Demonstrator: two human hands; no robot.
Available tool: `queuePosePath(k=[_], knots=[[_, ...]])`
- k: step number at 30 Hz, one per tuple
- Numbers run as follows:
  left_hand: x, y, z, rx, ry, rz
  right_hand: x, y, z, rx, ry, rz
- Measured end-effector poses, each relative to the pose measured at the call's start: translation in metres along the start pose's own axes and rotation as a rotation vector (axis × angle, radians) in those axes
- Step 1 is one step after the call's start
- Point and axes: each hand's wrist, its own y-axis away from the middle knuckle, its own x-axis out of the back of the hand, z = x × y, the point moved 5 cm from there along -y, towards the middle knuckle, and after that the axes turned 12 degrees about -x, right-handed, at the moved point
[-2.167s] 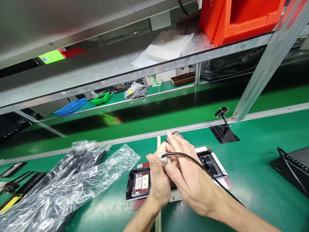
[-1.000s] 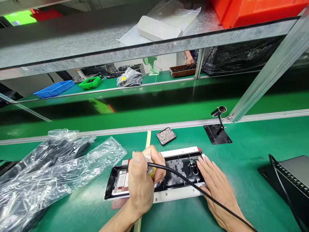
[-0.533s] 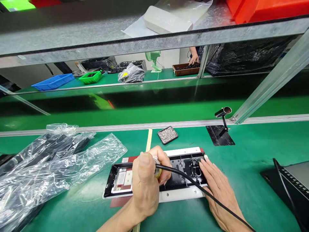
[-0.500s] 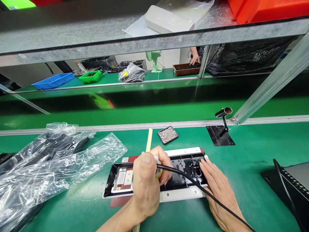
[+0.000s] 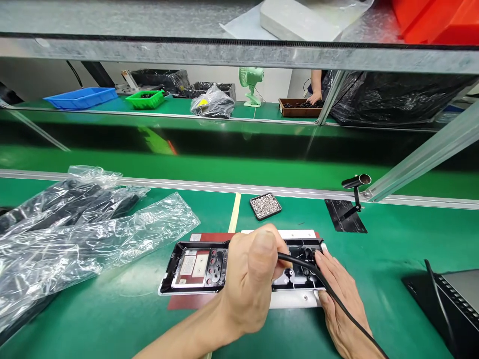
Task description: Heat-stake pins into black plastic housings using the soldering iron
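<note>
I look down at a green bench (image 5: 123, 329) where a long black case (image 5: 174, 264) lies flat in front of me, open side up, its near-left end showing a window with pale labels. A white strip (image 5: 294, 300) runs under its near right side, and dark red sheet (image 5: 187, 301) shows around its left part. My left hand (image 5: 249, 279) is over the middle of the case, fingers curled tight around the end of a black cable (image 5: 329, 289); what the cable joins is hidden inside my fist. The cable arcs right and down across my right hand (image 5: 342, 299), which lies open at the right end of the case, fingers extended close together, fingertips on its edge. Beyond the case sits a small black tray (image 5: 265, 206) full of tiny shiny metal pieces, beside a yellow tape strip (image 5: 234, 214). To the left, clear plastic bags (image 5: 93, 234) with dark things inside spread over the bench. To the right stand a black tube on a bracket (image 5: 357, 181) and, nearer me, a flat black device (image 5: 449, 299). Across the way are a blue bin (image 5: 81, 98), a green bin (image 5: 145, 99), a pale green fan (image 5: 251, 80) and a brown bin (image 5: 299, 110), with another person's hand (image 5: 315, 96) reaching into it. Overhead, a metal shelf (image 5: 149, 52) bears a white block (image 5: 295, 20) and a red bin (image 5: 437, 20).
</note>
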Motion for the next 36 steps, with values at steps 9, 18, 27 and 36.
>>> queuePosePath(k=[9, 18, 27, 36], knots=[[0.0003, 0.0001, 0.0015, -0.026, -0.044, -0.022, 0.0022, -0.0007, -0.0005, -0.029, -0.009, -0.021], [-0.0007, 0.0004, 0.0019, -0.037, -0.058, -0.038, 0.0031, -0.0015, -0.0019, -0.013, 0.0, -0.024], [0.0039, 0.0044, -0.0026, 0.044, -0.032, -0.005, -0.0009, 0.0017, 0.0004, 0.004, 0.04, -0.014], [0.0066, 0.004, 0.0041, 0.116, -0.141, 0.004, -0.0014, 0.0045, 0.0002, 0.007, 0.017, -0.067]])
